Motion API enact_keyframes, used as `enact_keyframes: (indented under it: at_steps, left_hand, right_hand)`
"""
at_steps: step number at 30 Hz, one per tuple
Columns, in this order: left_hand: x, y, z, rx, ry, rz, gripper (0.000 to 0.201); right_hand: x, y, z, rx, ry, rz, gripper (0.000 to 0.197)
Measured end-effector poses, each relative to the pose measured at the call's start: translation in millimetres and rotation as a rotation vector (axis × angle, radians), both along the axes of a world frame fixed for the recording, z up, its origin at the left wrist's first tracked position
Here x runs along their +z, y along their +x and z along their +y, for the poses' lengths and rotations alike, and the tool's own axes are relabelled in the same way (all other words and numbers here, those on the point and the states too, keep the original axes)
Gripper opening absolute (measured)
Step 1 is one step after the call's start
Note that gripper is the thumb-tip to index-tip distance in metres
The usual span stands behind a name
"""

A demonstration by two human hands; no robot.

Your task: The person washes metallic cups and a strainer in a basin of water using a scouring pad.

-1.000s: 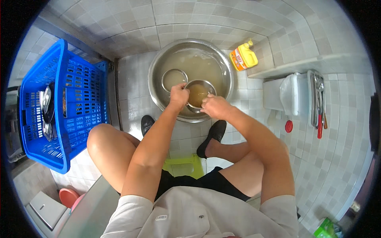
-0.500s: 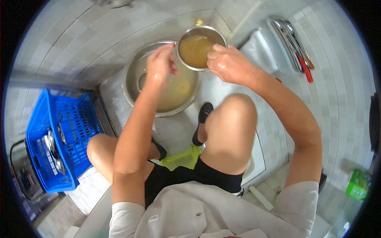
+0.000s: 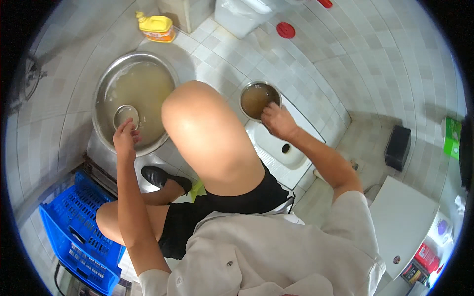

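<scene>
My left hand (image 3: 126, 139) is at the near rim of a small round metal bowl (image 3: 125, 109), its fingers curled over the edge. That bowl sits in cloudy water inside a wide steel basin (image 3: 102, 81) on the floor, to the left of my raised knee. On the right, my right hand (image 3: 279, 120) grips the rim of a deep metal pot (image 3: 245, 113) holding brownish liquid. The pot is held above the far end of a white squat toilet (image 3: 274, 157), roughly level. The fingers inside its rim are partly hidden.
A yellow jug-shaped bottle (image 3: 157, 27) stands behind the basin. Beyond are a whitish plastic bin (image 3: 237, 17) and a red round lid (image 3: 286, 30). A blue plastic basket (image 3: 81, 222) lies at lower left; a white cabinet (image 3: 402, 217) is at right.
The pot has moved right and nearer, from beside the basin to over the squat toilet. My left hand has come to the small bowl. My body and view have turned right.
</scene>
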State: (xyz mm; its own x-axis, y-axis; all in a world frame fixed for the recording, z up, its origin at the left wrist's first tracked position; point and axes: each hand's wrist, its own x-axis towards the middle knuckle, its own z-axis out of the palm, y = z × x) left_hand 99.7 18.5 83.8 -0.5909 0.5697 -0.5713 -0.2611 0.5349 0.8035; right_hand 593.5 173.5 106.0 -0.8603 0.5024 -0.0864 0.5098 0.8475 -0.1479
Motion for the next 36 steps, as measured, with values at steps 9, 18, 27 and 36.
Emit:
enact_keyframes:
  at_steps: [9, 18, 27, 36]
  left_hand:
    - [-26.1, -0.3, -19.5, -0.087, -0.090, -0.093, 0.036]
    - [-29.1, 18.2, -16.3, -0.127, -0.091, -0.072, 0.037]
    - [-63.4, -8.9, -88.2, -0.267, -0.211, 0.466, 0.030]
    - [-35.6, 17.7, -102.5, -0.449, -0.243, 0.586, 0.029]
  right_hand:
    - [-65.3, 128.8, -106.6, -0.266, -0.440, -0.590, 0.014]
    - [-101.2, 201.7, -96.4, -0.169, -0.788, -1.143, 0.049]
    - [-65.3, 139.0, -60.2, -0.368, -1.093, -1.254, 0.055]
    - [1.6, 70.2, -12.9, -0.607, -0.867, -0.879, 0.061]
